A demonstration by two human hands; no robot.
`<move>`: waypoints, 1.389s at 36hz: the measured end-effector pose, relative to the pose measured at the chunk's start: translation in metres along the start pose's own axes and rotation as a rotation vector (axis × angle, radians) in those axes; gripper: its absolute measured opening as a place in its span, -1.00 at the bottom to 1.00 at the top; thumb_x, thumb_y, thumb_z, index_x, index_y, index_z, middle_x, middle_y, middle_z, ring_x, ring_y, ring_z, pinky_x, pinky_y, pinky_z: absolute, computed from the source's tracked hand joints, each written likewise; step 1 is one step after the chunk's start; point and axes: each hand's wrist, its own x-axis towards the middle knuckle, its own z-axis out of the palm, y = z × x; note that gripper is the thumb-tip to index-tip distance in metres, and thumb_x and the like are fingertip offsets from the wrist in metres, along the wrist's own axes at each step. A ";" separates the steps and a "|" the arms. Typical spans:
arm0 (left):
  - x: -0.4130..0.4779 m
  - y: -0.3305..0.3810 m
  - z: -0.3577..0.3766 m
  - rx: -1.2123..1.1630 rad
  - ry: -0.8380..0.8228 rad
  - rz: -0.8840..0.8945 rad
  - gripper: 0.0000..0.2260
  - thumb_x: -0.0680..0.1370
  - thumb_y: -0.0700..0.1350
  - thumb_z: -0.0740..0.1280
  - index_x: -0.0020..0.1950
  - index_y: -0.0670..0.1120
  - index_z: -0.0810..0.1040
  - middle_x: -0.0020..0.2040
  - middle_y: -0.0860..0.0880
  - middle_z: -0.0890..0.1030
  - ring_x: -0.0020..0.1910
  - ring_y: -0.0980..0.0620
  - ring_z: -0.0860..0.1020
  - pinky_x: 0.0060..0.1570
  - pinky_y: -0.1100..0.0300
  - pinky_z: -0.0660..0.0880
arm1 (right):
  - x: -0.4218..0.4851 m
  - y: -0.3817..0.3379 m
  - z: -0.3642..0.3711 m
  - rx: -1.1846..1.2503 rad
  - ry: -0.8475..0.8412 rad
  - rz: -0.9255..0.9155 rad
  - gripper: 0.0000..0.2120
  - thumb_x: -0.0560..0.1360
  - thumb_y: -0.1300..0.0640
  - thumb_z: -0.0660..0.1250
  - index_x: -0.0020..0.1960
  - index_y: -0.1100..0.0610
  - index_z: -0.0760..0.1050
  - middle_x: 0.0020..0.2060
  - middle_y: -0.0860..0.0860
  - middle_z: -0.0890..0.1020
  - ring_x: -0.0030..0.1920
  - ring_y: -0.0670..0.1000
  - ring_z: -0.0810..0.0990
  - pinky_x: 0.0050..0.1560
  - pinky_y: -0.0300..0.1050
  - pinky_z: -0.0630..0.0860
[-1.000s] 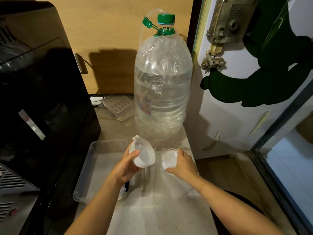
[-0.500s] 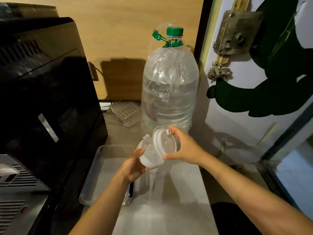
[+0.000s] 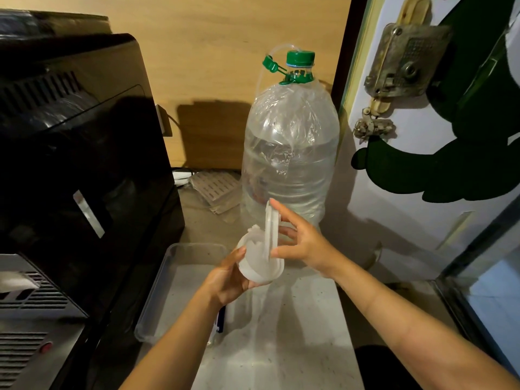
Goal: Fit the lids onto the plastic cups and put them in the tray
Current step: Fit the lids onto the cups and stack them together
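Here left hand (image 3: 228, 280) grip clasps cup (image 3: 254, 263); right hand (image 3: 305, 246) pinches lid (image 3: 271, 229) edge-on at rim.

A pale speckled tabletop (image 3: 295, 333) carries a clear plastic tray (image 3: 157, 291) at its 9 o'clock edge. A large water bottle (image 3: 289, 164) with a green cap stands at 12 o'clock. Slatted grey sheets (image 3: 216, 190) lie at 11 o'clock, just beside the bottle's base. A black appliance (image 3: 78, 164) flanks the tray at 9 o'clock.
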 end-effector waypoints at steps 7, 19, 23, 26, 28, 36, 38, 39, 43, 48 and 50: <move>0.005 -0.002 0.001 0.011 0.031 -0.005 -0.19 0.00 0.10 0.63 0.19 0.00 0.47 -0.01 -0.09 0.68 -0.06 -0.08 0.66 -0.22 -0.01 0.63 | 0.000 0.005 0.008 0.533 0.007 0.075 -0.20 0.22 0.45 0.23 0.22 -0.31 0.27 0.23 -0.01 0.35 0.18 0.03 0.47 0.08 -0.10 0.55; 0.005 0.000 -0.005 -0.074 0.104 -0.018 -0.22 -0.07 0.03 0.66 0.10 -0.06 0.52 -0.08 -0.14 0.68 -0.13 -0.12 0.67 -0.30 -0.03 0.63 | 0.004 0.019 0.000 0.908 0.077 0.163 -0.02 0.05 0.35 0.36 0.38 -0.14 0.16 0.13 0.11 0.46 0.07 0.13 0.54 -0.13 0.02 0.65; 0.005 0.000 -0.004 -0.063 0.117 -0.018 -0.21 -0.08 0.05 0.66 0.11 -0.05 0.52 -0.02 -0.15 0.64 -0.07 -0.15 0.63 -0.29 -0.02 0.64 | 0.009 0.018 -0.001 0.919 0.152 0.217 -0.15 0.19 0.24 0.40 0.39 -0.09 0.13 0.09 0.11 0.56 0.04 0.11 0.57 -0.17 -0.03 0.64; 0.005 0.001 -0.002 -0.079 0.118 -0.017 -0.19 -0.08 0.04 0.66 0.12 -0.07 0.51 0.02 -0.18 0.59 -0.03 -0.18 0.59 -0.30 -0.03 0.64 | 0.014 0.018 0.002 0.871 0.226 0.240 -0.45 0.50 0.27 0.20 0.43 0.02 0.13 0.07 0.10 0.56 0.03 0.08 0.57 -0.12 -0.05 0.60; 0.005 0.001 -0.001 -0.097 0.117 -0.012 -0.19 -0.09 0.04 0.66 0.11 -0.08 0.52 0.03 -0.19 0.59 -0.02 -0.19 0.58 -0.30 -0.04 0.64 | 0.016 0.017 0.004 0.851 0.250 0.255 -0.55 0.53 0.33 0.13 0.39 0.11 0.20 0.04 0.12 0.56 0.01 0.08 0.57 -0.09 -0.07 0.56; 0.005 0.001 -0.001 -0.132 0.073 0.027 -0.25 -0.02 0.04 0.65 0.11 -0.10 0.54 -0.04 -0.18 0.69 -0.04 -0.20 0.63 -0.25 -0.04 0.64 | 0.015 0.017 0.014 0.656 0.279 0.261 -0.59 0.51 0.45 0.04 0.22 0.10 0.39 0.05 0.06 0.55 0.03 0.03 0.54 -0.02 -0.12 0.52; 0.004 0.002 -0.002 -0.147 0.060 0.033 -0.24 -0.02 0.02 0.66 0.12 -0.12 0.53 -0.02 -0.18 0.69 -0.04 -0.20 0.64 -0.26 -0.04 0.64 | 0.013 0.018 0.016 0.484 0.264 0.258 -0.58 0.50 0.44 0.06 0.20 0.05 0.42 0.06 0.02 0.56 0.07 0.00 0.53 0.06 -0.09 0.52; 0.003 0.003 -0.002 -0.160 0.053 0.038 -0.23 -0.02 0.01 0.66 0.12 -0.12 0.52 -0.02 -0.19 0.69 -0.04 -0.20 0.64 -0.26 -0.05 0.64 | 0.013 0.018 0.018 0.383 0.262 0.254 -0.56 0.49 0.43 0.08 0.25 0.05 0.40 0.09 0.01 0.55 0.11 0.00 0.52 0.13 -0.07 0.50; 0.001 0.004 -0.006 -0.165 0.052 0.055 -0.19 -0.07 -0.04 0.68 0.12 -0.14 0.50 -0.05 -0.20 0.69 -0.06 -0.19 0.65 -0.26 -0.05 0.64 | 0.011 0.015 0.021 0.093 0.281 0.224 -0.54 0.50 0.39 0.09 0.29 -0.01 0.35 0.14 -0.04 0.51 0.13 -0.09 0.48 0.14 -0.19 0.46; -0.002 0.007 -0.007 -0.150 0.017 0.068 -0.16 -0.06 -0.08 0.68 0.16 -0.13 0.46 -0.04 -0.19 0.69 -0.05 -0.17 0.65 -0.24 -0.04 0.64 | 0.011 0.014 0.022 -0.048 0.274 0.208 -0.52 0.52 0.38 0.05 0.38 0.05 0.28 0.12 -0.09 0.46 0.08 -0.15 0.44 0.15 -0.21 0.36; -0.002 0.007 -0.006 -0.135 0.002 0.072 -0.15 -0.06 -0.08 0.68 0.17 -0.13 0.46 -0.02 -0.19 0.67 -0.04 -0.17 0.64 -0.22 -0.04 0.64 | 0.011 0.015 0.023 -0.060 0.260 0.214 -0.53 0.53 0.36 0.05 0.38 0.04 0.27 0.08 -0.15 0.45 0.04 -0.18 0.44 0.16 -0.19 0.37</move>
